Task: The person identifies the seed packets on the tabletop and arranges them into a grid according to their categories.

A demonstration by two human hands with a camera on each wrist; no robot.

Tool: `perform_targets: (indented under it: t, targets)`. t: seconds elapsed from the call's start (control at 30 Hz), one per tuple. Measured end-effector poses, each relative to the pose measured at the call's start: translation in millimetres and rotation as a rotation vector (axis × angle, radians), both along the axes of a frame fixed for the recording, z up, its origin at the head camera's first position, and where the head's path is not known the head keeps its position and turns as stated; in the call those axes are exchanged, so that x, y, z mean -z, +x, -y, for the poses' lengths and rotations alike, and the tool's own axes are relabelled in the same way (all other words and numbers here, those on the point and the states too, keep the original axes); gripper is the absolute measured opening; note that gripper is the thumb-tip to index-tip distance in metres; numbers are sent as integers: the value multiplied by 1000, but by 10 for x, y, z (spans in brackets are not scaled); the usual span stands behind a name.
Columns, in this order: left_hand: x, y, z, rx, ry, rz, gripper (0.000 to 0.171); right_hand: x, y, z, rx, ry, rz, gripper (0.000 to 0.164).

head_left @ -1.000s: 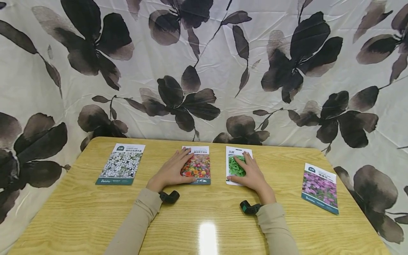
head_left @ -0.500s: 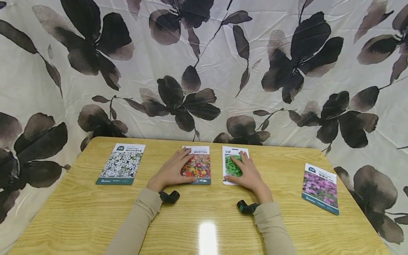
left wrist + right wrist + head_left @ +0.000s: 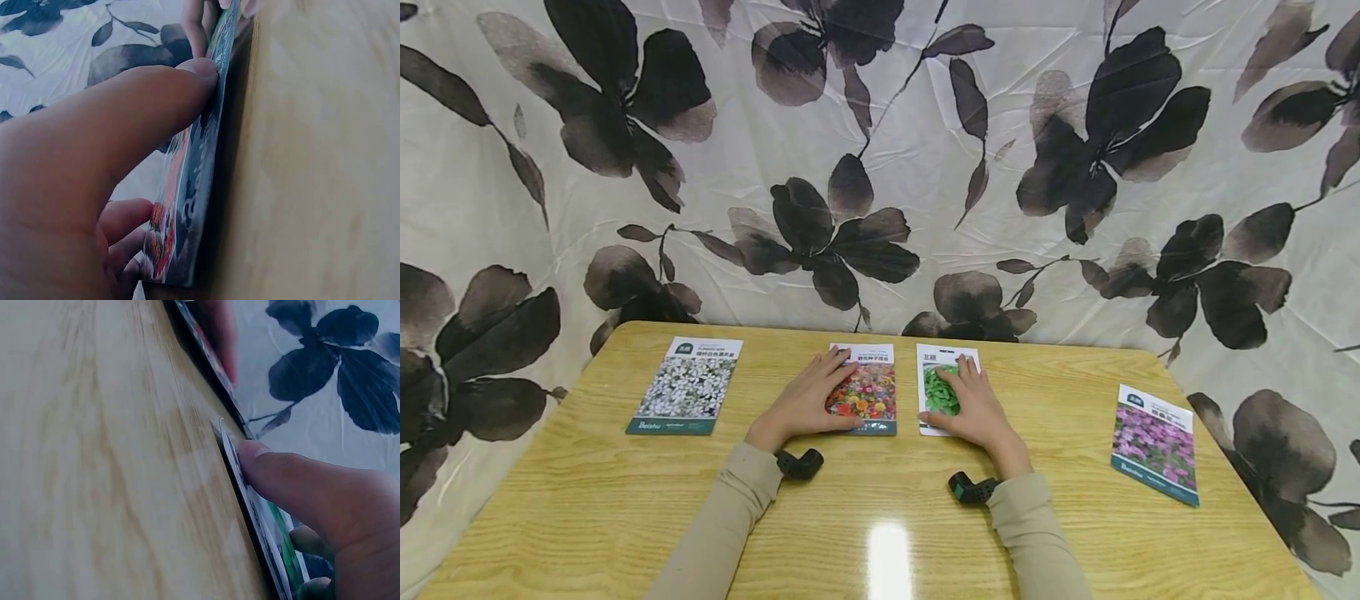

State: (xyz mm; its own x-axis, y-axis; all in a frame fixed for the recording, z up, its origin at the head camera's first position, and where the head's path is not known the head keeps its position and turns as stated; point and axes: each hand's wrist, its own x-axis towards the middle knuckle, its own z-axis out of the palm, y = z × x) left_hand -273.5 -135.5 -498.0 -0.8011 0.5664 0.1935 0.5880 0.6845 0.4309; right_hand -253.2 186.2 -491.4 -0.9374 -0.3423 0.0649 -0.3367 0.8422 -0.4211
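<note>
My left hand lies with spread fingers on a seed packet picturing mixed colourful flowers. In the left wrist view, the thumb presses the dark lower band of that packet. Just to its right, a white seed packet with green leaves sits under my right hand, whose fingers are spread too. The right wrist view has the thumb pressing near that packet's lower edge. Both packets lie flat, side by side, with a narrow strip of wood between them.
A white-flower seed packet lies at the left of the wooden table. Far to the right, a purple-flower packet lies at a slant. Behind the table hangs a floral cloth.
My right hand has slid the green-leaf packet to the left, narrowing the gap to the mixed-flower packet. The left hand has stayed in place.
</note>
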Motion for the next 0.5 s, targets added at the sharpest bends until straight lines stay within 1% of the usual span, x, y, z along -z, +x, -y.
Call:
perform_targets:
  t: [0.2,0.33,0.5]
  targets:
    - [-10,7,-6,-3,2,5,104,-2,16,49,-10,-16,-7,90]
    - [-13,11,-7,-5,-5,5,104,7,32,68,-1,-2,-5,89]
    - [-15,20,-6,-5,-8,6,103,34,42,101,6,19,-28,89]
